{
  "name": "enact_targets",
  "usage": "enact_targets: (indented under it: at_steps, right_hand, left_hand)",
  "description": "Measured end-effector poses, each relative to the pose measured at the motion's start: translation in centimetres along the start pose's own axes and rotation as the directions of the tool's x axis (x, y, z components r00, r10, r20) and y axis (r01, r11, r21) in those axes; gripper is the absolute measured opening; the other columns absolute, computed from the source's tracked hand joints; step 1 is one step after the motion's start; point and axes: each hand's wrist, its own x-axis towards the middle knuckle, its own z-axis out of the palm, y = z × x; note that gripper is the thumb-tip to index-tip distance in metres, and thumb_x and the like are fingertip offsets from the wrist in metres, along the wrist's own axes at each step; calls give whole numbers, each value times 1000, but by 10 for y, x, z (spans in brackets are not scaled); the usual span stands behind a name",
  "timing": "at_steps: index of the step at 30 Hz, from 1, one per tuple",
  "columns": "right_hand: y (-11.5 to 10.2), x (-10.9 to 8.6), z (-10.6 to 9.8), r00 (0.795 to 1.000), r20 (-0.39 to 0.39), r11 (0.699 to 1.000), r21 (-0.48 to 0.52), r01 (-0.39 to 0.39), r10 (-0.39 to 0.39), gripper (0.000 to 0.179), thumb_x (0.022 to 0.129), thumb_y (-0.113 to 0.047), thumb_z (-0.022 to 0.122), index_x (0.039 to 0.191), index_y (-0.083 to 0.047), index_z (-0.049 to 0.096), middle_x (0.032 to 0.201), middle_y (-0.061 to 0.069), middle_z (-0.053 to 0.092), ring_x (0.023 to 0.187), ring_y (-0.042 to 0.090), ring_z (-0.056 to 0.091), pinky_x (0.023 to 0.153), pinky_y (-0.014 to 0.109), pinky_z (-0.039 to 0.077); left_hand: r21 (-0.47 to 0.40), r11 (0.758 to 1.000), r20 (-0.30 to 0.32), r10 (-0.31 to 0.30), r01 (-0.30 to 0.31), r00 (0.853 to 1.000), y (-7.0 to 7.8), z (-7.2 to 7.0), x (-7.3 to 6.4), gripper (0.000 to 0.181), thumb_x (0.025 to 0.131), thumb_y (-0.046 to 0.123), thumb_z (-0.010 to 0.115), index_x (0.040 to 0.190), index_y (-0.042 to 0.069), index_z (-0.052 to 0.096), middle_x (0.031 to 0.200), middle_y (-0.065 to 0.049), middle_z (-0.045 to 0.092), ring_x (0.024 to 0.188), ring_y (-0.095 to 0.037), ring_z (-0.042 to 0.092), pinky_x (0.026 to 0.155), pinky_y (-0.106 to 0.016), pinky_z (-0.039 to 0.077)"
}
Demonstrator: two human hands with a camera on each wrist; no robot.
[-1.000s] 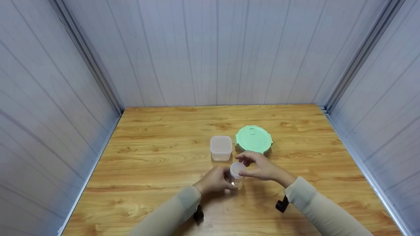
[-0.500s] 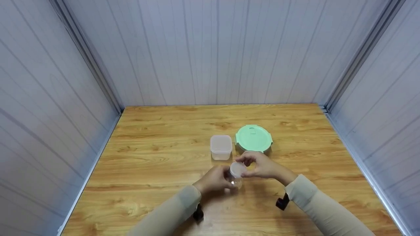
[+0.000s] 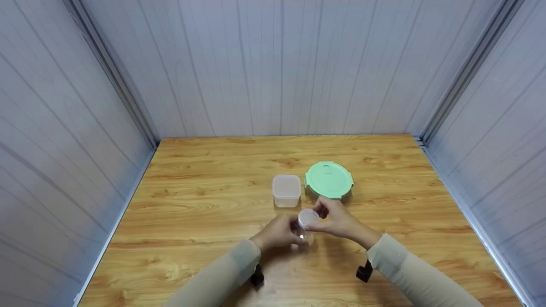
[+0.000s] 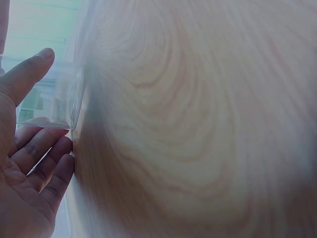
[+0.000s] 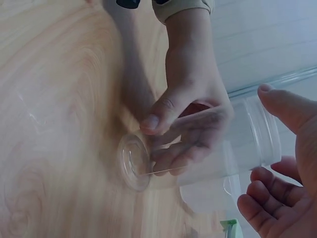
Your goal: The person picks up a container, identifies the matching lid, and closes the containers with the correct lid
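A clear plastic jar (image 3: 309,239) with a translucent white lid (image 3: 308,217) stands upright near the middle of the table. My left hand (image 3: 278,233) grips the jar's body from the left; in the left wrist view its thumb (image 4: 32,69) lies along the clear wall. At the top, my right hand (image 3: 341,221) pinches the lid's rim, thumb on the near side and fingers bent at the right. The right wrist view shows the jar's round base (image 5: 132,161) and the left hand (image 5: 195,84) around its side.
Just behind the jar sits a translucent square container (image 3: 286,192). To its right is a round container with a mint-green clip lid (image 3: 329,180), close to my right fingers. Panelled walls (image 3: 281,68) enclose the wooden table (image 3: 204,187) at the back and both sides.
My right hand has turned at the lid: its fingers have drawn from the far edge toward the right, and the thumb has shifted left along the near rim. The left hand stays almost still.
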Motion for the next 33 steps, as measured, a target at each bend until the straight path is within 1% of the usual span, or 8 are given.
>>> enact_targets:
  at_steps: [4,6,9,13,17,21,25,33]
  right_hand:
    - [-2,-1,4,999,-38,1000,-10,-5,4,45,81,-27,98,97,-6,61,89,4,67,79,17,58,71,22,46]
    - [-2,-2,5,999,-49,1000,-15,-5,4,45,82,-27,98,97,-6,60,88,4,67,78,15,57,69,21,45]
    - [-2,-2,4,999,-51,1000,-22,-9,8,44,83,-30,96,97,-6,62,88,4,67,78,13,56,69,22,45]
    - [-3,0,-2,1000,-9,1000,-17,-5,4,42,87,-32,93,104,-6,66,96,6,69,84,17,59,75,26,49]
    - [-2,6,-11,996,85,1000,3,29,-29,47,90,-29,90,121,-2,69,111,11,71,96,21,64,87,31,55]
    - [-1,13,-19,978,196,997,40,65,-72,55,91,-22,89,135,3,66,122,15,71,104,17,63,94,32,57]
    - [2,18,-26,952,283,992,89,93,-115,57,92,-14,86,140,6,63,122,18,71,105,16,64,96,34,58]
    - [9,25,-32,911,354,973,165,161,-211,52,89,1,76,140,4,66,126,25,70,108,19,66,95,28,57]
  left_hand:
    - [12,1000,-1,9,-9,1000,0,0,1,31,81,21,97,104,15,78,85,4,70,72,-2,57,67,-21,50]
    - [13,1000,-1,7,-7,1000,0,0,1,31,81,21,97,105,16,78,86,4,70,73,-2,57,68,-21,49]
    - [10,1000,1,-1,1,1000,2,0,0,31,81,22,97,106,16,78,91,-4,75,74,-2,57,69,-21,49]
    - [0,1000,2,-8,8,1000,3,0,0,31,81,22,97,105,16,79,96,-9,77,75,-2,58,70,-22,50]
    - [-4,1000,-4,-16,16,1000,2,0,1,30,80,22,98,102,16,78,89,1,74,75,-3,59,70,-22,51]
    - [-1,1000,-8,-12,12,1000,1,0,1,31,80,22,98,103,15,78,88,7,71,76,-3,59,72,-22,51]
    - [10,1000,-14,-11,11,1000,1,0,0,35,80,23,98,108,15,79,90,10,71,81,-3,60,76,-24,52]
    - [12,999,-21,-33,33,999,3,0,-1,36,80,25,98,109,14,78,93,11,72,84,-5,62,80,-26,53]
